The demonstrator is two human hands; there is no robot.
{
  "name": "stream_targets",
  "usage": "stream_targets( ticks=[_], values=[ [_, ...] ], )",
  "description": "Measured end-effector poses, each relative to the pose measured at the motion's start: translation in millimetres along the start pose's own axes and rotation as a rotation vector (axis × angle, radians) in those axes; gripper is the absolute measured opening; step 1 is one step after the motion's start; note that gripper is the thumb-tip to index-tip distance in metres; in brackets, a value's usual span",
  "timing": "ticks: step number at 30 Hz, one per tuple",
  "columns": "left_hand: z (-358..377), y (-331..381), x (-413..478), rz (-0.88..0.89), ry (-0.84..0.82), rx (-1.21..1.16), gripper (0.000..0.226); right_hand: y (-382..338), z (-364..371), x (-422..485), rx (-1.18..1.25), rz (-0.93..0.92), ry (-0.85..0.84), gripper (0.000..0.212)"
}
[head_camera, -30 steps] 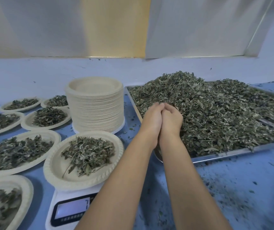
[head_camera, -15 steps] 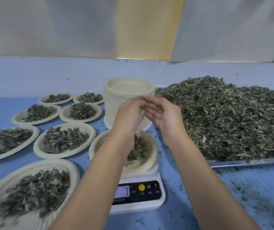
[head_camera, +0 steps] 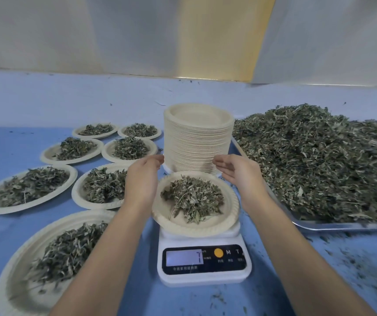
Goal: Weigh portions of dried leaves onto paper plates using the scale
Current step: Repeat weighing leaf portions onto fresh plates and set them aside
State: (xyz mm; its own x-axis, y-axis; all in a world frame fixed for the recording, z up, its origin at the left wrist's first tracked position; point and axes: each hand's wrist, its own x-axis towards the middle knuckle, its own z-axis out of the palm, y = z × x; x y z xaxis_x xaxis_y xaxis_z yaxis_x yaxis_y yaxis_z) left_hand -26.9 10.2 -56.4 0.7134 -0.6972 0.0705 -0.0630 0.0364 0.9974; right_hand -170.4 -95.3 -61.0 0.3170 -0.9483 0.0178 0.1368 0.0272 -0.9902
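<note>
A white digital scale stands in front of me with its display lit. On it sits a paper plate holding a mound of dried leaves. My left hand hovers at the plate's left rim and my right hand at its right rim. Both hands have relaxed fingers and hold nothing. A large heap of dried leaves fills a metal tray on the right.
A tall stack of empty paper plates stands right behind the scale. Several filled paper plates lie on the blue table to the left. Leaf crumbs are scattered over the table at the lower right.
My hands left the leaf heap, came over the plate on the scale together, then parted to either side. The mound on the plate looks larger. The view swung left.
</note>
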Motion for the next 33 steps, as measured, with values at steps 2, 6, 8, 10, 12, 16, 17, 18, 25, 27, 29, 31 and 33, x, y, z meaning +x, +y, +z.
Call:
stream_targets(
  ticks=[2, 6, 8, 10, 12, 16, 17, 18, 25, 27, 29, 31, 33],
  values=[
    [-0.3, -3.2, -1.3, 0.009, 0.012, 0.037, 0.029, 3.0, -1.1, 0.6, -0.001, -0.007, 0.002, 0.020],
    [0.0, -6.3, -0.7, -0.039, -0.011, 0.011, 0.028, 6.5, -1.2, 0.6, -0.002, 0.009, -0.001, 0.021],
    [-0.7, -7.8, 0.6, -0.063, -0.010, -0.022, 0.029, 8.0, 0.6, 0.0, 0.016, 0.015, -0.012, 0.024],
    [-0.9, -8.6, 1.4, -0.079, -0.004, -0.039, 0.029, 8.6, 2.5, -1.2, 0.048, 0.019, -0.021, 0.027],
    [-0.5, -8.0, 2.4, -0.089, 0.005, -0.050, 0.027, 7.3, 3.5, -2.0, 0.085, 0.022, -0.028, 0.027],
    [-2.8, -1.6, 6.1, -0.107, 0.036, -0.022, 0.029, -1.0, 4.0, -3.8, 0.149, 0.017, -0.015, 0.021],
    [-4.9, -0.1, 7.2, -0.119, 0.033, -0.012, 0.029, -2.9, 5.0, -4.7, 0.161, 0.017, -0.015, 0.020],
    [-7.4, 1.4, 8.0, -0.128, 0.020, -0.005, 0.028, -4.3, 6.5, -6.0, 0.169, 0.018, -0.017, 0.020],
    [-44.6, 12.9, 14.2, -0.173, -0.022, 0.034, 0.023, -10.2, 34.8, -13.2, 0.083, 0.014, -0.047, 0.023],
    [-62.0, 17.1, 19.0, -0.150, 0.040, 0.052, 0.023, -12.3, 49.8, -14.1, -0.121, -0.008, -0.060, 0.023],
    [-82.5, 21.1, 24.6, -0.144, 0.086, 0.044, 0.022, -13.9, 66.6, -16.0, -0.274, -0.017, -0.123, 0.018],
    [-105.5, 23.5, 29.7, -0.156, 0.121, 0.017, 0.022, -14.5, 84.7, -18.4, -0.348, -0.003, -0.194, 0.012],
    [-129.3, 23.5, 33.8, -0.177, 0.152, -0.008, 0.022, -13.5, 104.6, -19.5, -0.381, 0.014, -0.237, 0.008]
  ],
)
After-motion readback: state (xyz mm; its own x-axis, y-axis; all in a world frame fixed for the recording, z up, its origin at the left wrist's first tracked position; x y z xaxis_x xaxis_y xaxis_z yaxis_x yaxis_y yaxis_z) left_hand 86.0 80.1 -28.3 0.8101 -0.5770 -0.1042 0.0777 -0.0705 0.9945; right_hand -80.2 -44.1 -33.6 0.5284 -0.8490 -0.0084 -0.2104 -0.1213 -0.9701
